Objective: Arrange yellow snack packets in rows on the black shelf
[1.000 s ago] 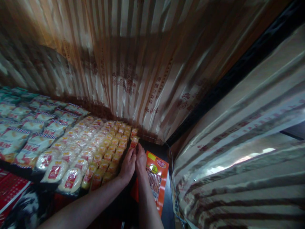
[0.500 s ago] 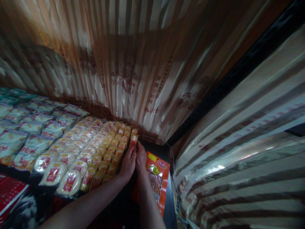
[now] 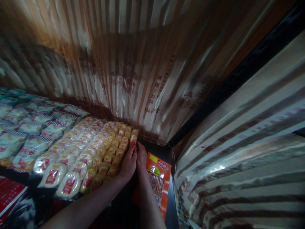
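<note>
My left hand [image 3: 129, 163] and my right hand [image 3: 141, 155] are close together at the right end of a display of wrapped snacks. Their bent fingers close on the near end of a small wrapped yellow cake [image 3: 133, 139], which has a red label. The fingertips partly hide it. Just left of it run tight rows of similar yellow cakes [image 3: 108, 158] in clear wrappers. Further left are rows of round white wrapped cakes [image 3: 69, 183]. An orange snack packet [image 3: 166, 184] with a window lies to the right, partly behind my right forearm.
Blue-and-white snack bags [image 3: 30, 151] fill the left, with green packages [image 3: 9, 100] behind them. A pleated printed plastic sheet [image 3: 133, 79] hangs behind the display. A dark post [image 3: 214, 95] and another sheet [image 3: 238, 178] stand at the right; a thin cord [image 3: 175, 171] hangs near the corner.
The yellow cake at my fingertips has shifted slightly away from me, into line with the one behind it. Both hands stay nearly in place, and the view has moved a little.
</note>
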Action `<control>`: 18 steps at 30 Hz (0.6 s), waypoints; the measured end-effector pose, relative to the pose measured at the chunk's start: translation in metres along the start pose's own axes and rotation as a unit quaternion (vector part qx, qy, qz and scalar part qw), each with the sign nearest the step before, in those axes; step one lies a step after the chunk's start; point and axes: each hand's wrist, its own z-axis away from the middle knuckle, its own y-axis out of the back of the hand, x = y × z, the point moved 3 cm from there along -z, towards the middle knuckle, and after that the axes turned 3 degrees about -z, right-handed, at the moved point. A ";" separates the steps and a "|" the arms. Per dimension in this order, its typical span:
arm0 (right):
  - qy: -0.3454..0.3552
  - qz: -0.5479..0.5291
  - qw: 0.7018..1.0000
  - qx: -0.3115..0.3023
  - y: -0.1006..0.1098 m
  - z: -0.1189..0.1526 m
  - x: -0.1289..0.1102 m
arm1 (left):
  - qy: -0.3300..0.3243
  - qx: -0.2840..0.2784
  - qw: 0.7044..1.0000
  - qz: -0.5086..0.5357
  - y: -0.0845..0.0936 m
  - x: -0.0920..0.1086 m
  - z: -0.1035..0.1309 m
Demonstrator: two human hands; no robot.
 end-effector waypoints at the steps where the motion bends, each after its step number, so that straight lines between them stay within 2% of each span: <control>1: 0.000 0.000 1.000 0.001 -0.001 0.000 0.001 | -0.003 0.001 1.000 0.001 -0.001 -0.001 -0.001; 10: -0.007 0.038 0.999 0.002 -0.002 0.001 0.000 | -0.002 0.010 1.000 -0.011 0.003 0.005 -0.004; 18: -0.011 -0.018 0.998 0.055 0.002 -0.001 -0.003 | 0.000 0.013 1.000 -0.029 0.004 0.010 -0.003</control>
